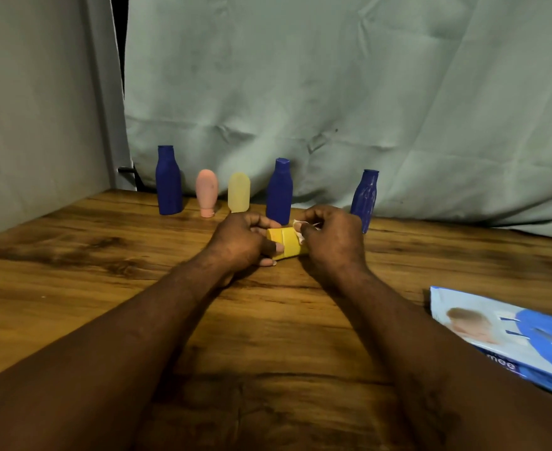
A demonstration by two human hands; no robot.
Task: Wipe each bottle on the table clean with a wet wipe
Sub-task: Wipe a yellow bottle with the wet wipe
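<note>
At the middle of the wooden table [73, 255], tipped on its side between two hands: a yellow bottle [287, 243], long axis running left to right; whether resting on the wood or held just above it, hard to tell from this angle. Gripped round its left end by the left hand [240, 244], fingers curled over the top, thumb tip showing against the yellow. Pressed to the bottle's upper right part by the right hand [331, 242]: a small white wet wipe [300, 228], pinched between curled fingers and thumb, mostly hidden behind the knuckles. Both bare forearms reaching in from the near edge. Behind the hands, along the table's far edge, a row of five upright bottles, left to right: a tall dark blue bottle [169, 182], a pink bottle [207, 192] standing on its cap, a pale yellow bottle [239, 192], a second dark blue bottle [279, 192] just behind the held one, and a third dark blue bottle [365, 198], leaning slightly, its base hidden by the right hand. Behind the row, a creased pale green cloth [365, 92] hung as a backdrop. At the near right, well apart from the bottles, a blue and white pack of wipes [512, 336] lying flat, partly cut off by the frame edge.
</note>
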